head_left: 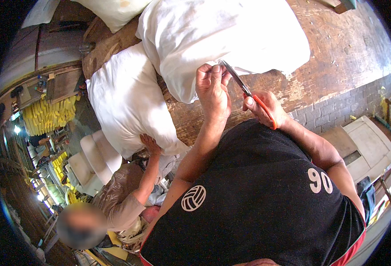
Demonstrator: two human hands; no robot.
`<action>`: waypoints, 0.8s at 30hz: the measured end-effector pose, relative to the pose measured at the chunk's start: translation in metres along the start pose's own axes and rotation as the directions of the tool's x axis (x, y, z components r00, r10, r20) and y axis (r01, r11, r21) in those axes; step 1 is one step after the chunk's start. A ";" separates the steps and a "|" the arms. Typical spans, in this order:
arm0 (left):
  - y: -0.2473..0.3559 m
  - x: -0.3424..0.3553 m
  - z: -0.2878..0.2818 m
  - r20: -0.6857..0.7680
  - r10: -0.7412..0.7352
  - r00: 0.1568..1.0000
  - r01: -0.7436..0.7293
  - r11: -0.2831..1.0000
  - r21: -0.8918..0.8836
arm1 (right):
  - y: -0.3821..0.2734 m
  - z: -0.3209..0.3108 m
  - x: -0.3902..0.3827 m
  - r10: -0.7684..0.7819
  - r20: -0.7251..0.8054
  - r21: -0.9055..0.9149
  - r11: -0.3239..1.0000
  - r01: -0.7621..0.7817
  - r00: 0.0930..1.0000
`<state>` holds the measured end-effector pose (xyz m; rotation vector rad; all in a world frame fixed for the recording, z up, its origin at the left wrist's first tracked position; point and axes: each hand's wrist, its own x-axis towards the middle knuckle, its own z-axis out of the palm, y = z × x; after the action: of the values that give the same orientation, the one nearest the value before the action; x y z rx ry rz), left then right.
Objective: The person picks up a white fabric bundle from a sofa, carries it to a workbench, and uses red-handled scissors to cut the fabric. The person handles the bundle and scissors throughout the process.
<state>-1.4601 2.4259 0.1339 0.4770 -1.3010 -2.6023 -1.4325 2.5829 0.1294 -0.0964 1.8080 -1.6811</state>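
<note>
Scissors (240, 84) beside a white pillow (240, 33)

The right hand (275, 105) grasps the orange handles (265, 110); the pillow lies on the table (337, 48). The left hand (215, 94) pinches beside the blade tips (224, 63); what it holds is too small to tell.

In front of you there is a brown wooden worktable (333, 57), and its surface is worn, with pale scratched patches and some small light specks. Directly on it, before you, lies a large white pillow (222, 33), full and wrinkled. At your left, a smaller white pillow (127, 95) touches it and reaches past the table's edge. Farther away, at the upper left, you have a cream-white pillow (118, 11), which the view shows only in part.
</note>
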 end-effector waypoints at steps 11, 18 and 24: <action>0.004 0.018 -0.020 -0.107 -0.043 0.993 0.048 0.998 0.042 | 0.002 -0.005 -0.006 -0.205 -0.194 -0.028 0.979 0.204 0.959; 0.005 0.007 -0.018 -0.015 -0.043 0.999 0.044 0.996 0.082 | -0.022 -0.013 -0.002 0.077 0.014 0.187 0.979 -0.078 0.997; 0.000 0.010 -0.018 -0.004 0.021 1.000 -0.020 0.996 0.082 | -0.018 -0.006 -0.005 0.053 0.313 0.473 0.857 -0.204 0.948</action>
<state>-1.4624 2.4095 0.1217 0.4805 -1.4081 -2.5373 -1.4380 2.5876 0.1477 0.0073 1.0955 -1.8726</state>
